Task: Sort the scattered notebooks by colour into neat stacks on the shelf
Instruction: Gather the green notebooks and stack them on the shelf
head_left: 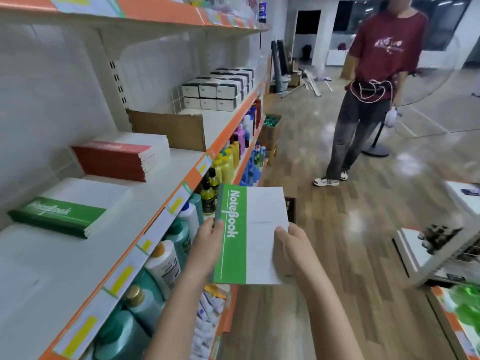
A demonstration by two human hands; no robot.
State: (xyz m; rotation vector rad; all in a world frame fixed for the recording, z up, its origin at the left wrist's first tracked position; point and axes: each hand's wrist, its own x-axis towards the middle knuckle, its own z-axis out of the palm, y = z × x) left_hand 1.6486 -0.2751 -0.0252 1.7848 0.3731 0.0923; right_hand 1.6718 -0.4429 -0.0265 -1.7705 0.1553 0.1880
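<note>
I held a thin notebook with a green spine band and white cover (249, 235) out in front of me, clear of the shelving, the printed word "NoteBook" running up its green band. My left hand (207, 245) kept its grip on the green edge, thumb on top and fingers hidden underneath, while my right hand (293, 248) gripped the white edge the same way, thumb lying on the cover. Just below and to my left, a lower shelf carried a row of white and teal plastic bottles (166, 266). At my left the white metal shelf with an orange price strip (155, 183) bore a flat stack of green-banded notebooks (57, 216), and farther along it, apart from that stack, lay a stack of red-banded notebooks (117, 159). Beyond the red ones a brown cardboard divider (176, 131) stood upright, and past it sat stacked black-and-white boxes (218, 89). Across the wooden plank floor (324, 242) stood a person in a dark red T-shirt and grey jeans (374, 87).
</note>
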